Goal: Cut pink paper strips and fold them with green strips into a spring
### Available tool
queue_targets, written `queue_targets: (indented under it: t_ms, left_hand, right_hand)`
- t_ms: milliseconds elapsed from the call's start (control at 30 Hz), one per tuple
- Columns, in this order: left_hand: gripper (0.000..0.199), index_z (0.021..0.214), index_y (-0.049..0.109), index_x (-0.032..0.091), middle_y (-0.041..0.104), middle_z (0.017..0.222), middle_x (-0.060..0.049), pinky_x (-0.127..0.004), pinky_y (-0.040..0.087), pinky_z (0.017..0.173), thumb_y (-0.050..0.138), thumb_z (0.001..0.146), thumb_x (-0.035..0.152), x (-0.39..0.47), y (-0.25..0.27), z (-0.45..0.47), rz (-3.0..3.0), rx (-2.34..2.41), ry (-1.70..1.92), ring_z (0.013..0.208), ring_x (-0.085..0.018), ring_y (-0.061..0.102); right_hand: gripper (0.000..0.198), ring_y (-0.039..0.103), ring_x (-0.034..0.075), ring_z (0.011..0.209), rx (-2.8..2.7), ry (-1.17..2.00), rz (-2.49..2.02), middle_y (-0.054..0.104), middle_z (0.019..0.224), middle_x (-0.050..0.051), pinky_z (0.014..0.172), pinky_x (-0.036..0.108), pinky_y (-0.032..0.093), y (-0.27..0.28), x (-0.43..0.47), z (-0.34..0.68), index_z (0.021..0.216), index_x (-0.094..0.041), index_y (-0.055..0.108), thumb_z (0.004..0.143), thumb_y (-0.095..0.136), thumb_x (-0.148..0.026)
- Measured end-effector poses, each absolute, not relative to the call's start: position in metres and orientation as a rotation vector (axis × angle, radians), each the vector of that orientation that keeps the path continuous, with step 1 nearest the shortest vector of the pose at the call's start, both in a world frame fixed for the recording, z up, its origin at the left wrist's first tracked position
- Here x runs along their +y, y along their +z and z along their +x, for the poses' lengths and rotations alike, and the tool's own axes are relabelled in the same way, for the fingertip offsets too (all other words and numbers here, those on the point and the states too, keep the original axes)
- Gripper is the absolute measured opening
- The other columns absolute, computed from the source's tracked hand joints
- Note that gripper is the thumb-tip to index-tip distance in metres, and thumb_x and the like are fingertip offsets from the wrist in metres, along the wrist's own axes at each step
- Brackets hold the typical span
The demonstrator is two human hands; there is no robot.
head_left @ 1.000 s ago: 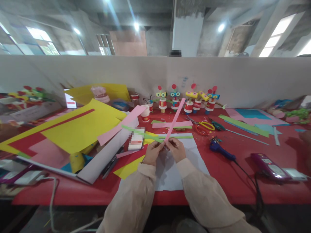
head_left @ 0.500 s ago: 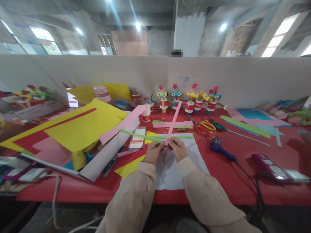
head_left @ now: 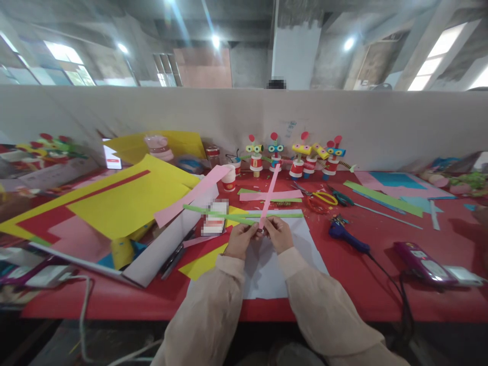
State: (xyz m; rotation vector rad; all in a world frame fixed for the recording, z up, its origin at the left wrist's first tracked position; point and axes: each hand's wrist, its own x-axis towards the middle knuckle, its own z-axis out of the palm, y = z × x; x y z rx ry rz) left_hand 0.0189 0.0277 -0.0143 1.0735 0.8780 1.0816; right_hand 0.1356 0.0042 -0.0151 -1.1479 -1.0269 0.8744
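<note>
Both my hands meet over a white sheet (head_left: 267, 277), their fingertips pinched together where two paper strips cross. My left hand (head_left: 241, 239) is closed on a green paper strip (head_left: 213, 212) that reaches out to the left. Between the fingers of my right hand (head_left: 279, 235) is the lower end of a pink paper strip (head_left: 270, 192), which points away from me. The fold where the strips meet is partly hidden by my fingertips. Just beyond lie a loose pink strip (head_left: 287, 195) and another green strip (head_left: 292, 215).
Several paper-cup figures (head_left: 256, 161) stand along the partition. On the right lie yellow-handled scissors (head_left: 325, 198), a blue glue gun (head_left: 348, 238) with its cord, and a purple device (head_left: 423, 262). Yellow sheets (head_left: 129, 203) and a white paper cup (head_left: 229, 178) are on the left.
The far end of the pink strip has dipped a little and shifted slightly left. Both hands stay in nearly the same place, fingers still pinched.
</note>
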Motion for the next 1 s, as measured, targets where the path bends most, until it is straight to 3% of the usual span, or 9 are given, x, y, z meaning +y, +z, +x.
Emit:
queue_targets:
  t_ms: [433,667,867,1000]
  left_hand:
    - [0.024,0.054,0.068,0.012,0.062,0.048,-0.004,-0.022,0.041,0.047,0.079,0.052,0.034,0.025,-0.010,0.019,0.994,0.846,1.055,0.047,-0.010,0.053]
    - [0.024,0.045,0.062,0.012,0.053,0.041,0.000,-0.022,0.032,0.043,0.074,0.055,0.030,0.029,-0.014,0.016,0.958,0.864,1.123,0.041,-0.008,0.045]
    - [0.033,0.038,0.052,0.014,0.046,0.038,0.003,-0.022,0.028,0.044,0.073,0.057,0.032,0.025,-0.011,0.016,0.992,0.830,1.136,0.041,-0.007,0.040]
    - [0.030,0.044,0.055,0.014,0.048,0.042,0.002,-0.023,0.030,0.046,0.073,0.059,0.033,0.024,-0.012,0.017,1.060,0.816,1.155,0.044,-0.008,0.042]
  right_hand:
    - [0.032,0.040,0.009,0.037,-0.964,0.937,-1.145,0.049,0.042,-0.006,0.040,0.023,0.031,-0.017,0.006,0.138,0.056,-0.019,0.055,0.068,0.064,-0.047]
    - [0.025,0.052,0.012,0.050,-1.118,0.890,-1.037,0.058,0.060,-0.003,0.047,0.024,0.040,-0.016,0.001,0.129,0.084,-0.020,0.062,0.068,0.068,-0.038]
    - [0.015,0.053,0.012,0.049,-1.082,0.896,-1.034,0.059,0.055,-0.003,0.046,0.025,0.042,-0.015,-0.002,0.126,0.073,-0.020,0.063,0.068,0.067,-0.034]
    - [0.015,0.052,0.012,0.045,-1.023,0.976,-0.994,0.060,0.050,-0.002,0.044,0.025,0.041,-0.014,0.000,0.129,0.065,-0.019,0.063,0.065,0.069,-0.033]
